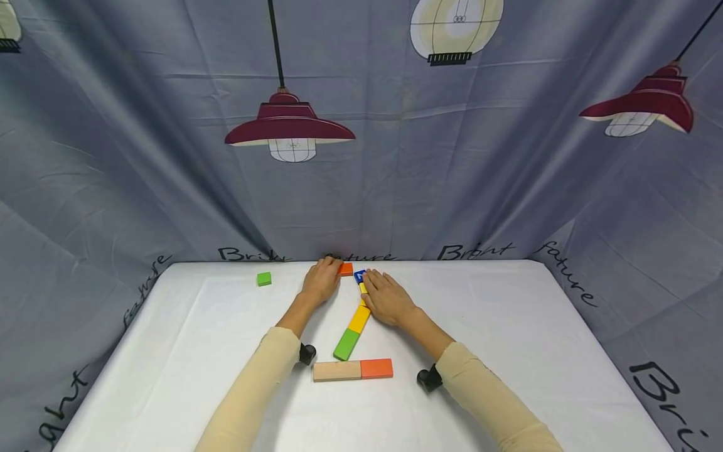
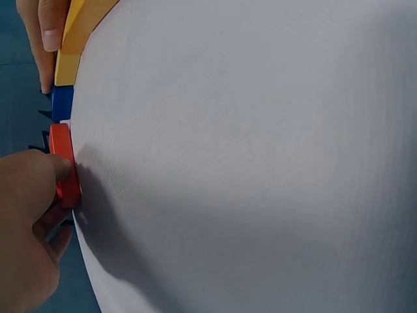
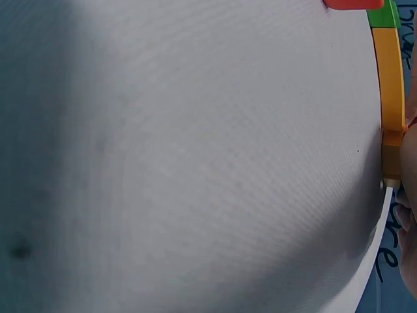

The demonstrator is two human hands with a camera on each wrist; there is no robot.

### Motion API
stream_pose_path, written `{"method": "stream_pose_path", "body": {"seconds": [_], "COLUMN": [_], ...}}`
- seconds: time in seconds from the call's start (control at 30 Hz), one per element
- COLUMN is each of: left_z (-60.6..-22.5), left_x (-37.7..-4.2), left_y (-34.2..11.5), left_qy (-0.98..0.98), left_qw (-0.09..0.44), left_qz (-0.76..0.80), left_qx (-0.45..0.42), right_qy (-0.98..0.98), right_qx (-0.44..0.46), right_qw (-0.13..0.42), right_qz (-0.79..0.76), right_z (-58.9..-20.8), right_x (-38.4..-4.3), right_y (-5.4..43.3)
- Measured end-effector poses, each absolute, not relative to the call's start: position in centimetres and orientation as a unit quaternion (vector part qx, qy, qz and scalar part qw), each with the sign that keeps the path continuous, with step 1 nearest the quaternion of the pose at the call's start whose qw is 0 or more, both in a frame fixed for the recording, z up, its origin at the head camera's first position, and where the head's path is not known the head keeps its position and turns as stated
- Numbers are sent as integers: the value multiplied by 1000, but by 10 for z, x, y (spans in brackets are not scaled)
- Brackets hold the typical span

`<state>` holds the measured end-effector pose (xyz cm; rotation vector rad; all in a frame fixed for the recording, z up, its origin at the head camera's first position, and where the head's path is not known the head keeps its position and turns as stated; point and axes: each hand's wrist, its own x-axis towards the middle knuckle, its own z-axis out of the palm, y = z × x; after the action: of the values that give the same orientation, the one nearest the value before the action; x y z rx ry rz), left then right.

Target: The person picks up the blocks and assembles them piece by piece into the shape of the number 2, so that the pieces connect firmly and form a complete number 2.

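My left hand (image 1: 322, 280) pinches a red-orange block (image 2: 60, 147) at the far edge of the table, its thumb on the near side. Just right of that block lies a blue block (image 1: 359, 276), topping a slanting row. A short yellow block (image 2: 67, 69), a longer yellow-orange block (image 1: 359, 319) and a green block (image 1: 346, 344) follow it down towards me. My right hand (image 1: 388, 298) rests against the row's right side near the blue and yellow blocks, fingers fairly straight, partly covering them. In the right wrist view it shows only at the right border.
A plain wooden block (image 1: 337, 371) and an orange block (image 1: 376, 368) lie end to end below the row. A small green block (image 1: 263, 279) sits alone at the far left. Behind the white table (image 1: 497, 326) hangs a grey printed curtain (image 1: 361, 188).
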<state>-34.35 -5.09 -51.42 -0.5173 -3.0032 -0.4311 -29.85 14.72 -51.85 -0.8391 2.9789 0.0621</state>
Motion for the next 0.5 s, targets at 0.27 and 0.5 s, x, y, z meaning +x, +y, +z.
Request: {"method": "stream_pose_path", "body": {"seconds": [0.27,0.5], "left_z": [-513,-514], "left_x": [-343,-342], "left_y": [-47,-50], "left_qy": [-977,-973], "left_qw": [34,40], "left_qz": [-129,-141], "left_qx": [-168,-179], "right_qy": [962,962], "right_qx": [-269,-270], "right_qw": [25,24], "right_qz": [25,29], "right_z": [-518,-519], "right_x": [-299,-299], "right_y": [147,148]}}
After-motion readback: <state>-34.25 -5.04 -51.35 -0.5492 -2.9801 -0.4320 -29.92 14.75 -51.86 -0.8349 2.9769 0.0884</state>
